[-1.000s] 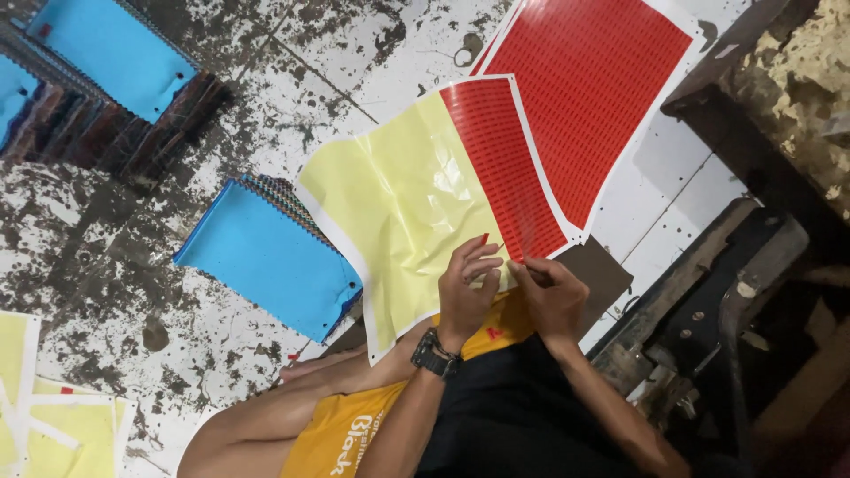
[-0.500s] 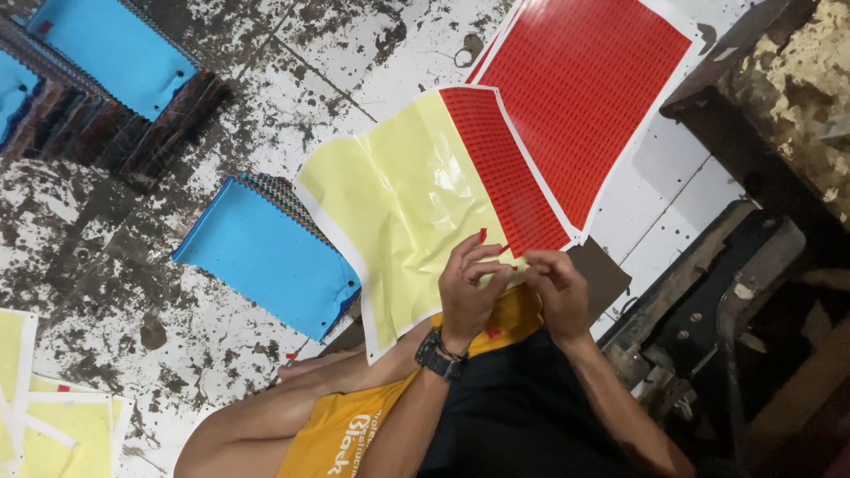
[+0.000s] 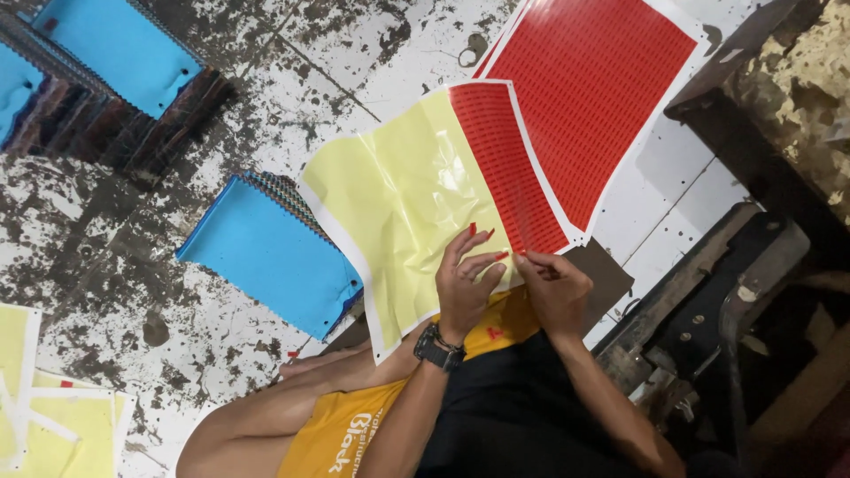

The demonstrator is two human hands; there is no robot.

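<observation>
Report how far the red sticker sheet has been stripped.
Done: most of the near sheet shows bare yellow backing. In hand: the left hand and right hand pinch at the sheet's lower edge beside its remaining red strip. Left: that strip, plus a full red sheet behind.

You see blue notebook stacks (image 3: 266,257) on the stained floor (image 3: 115,230), a full red sticker sheet (image 3: 589,97), and yellow scraps (image 3: 53,425).

Two red sticker sheets (image 3: 589,97), two hands (image 3: 509,283)
</observation>
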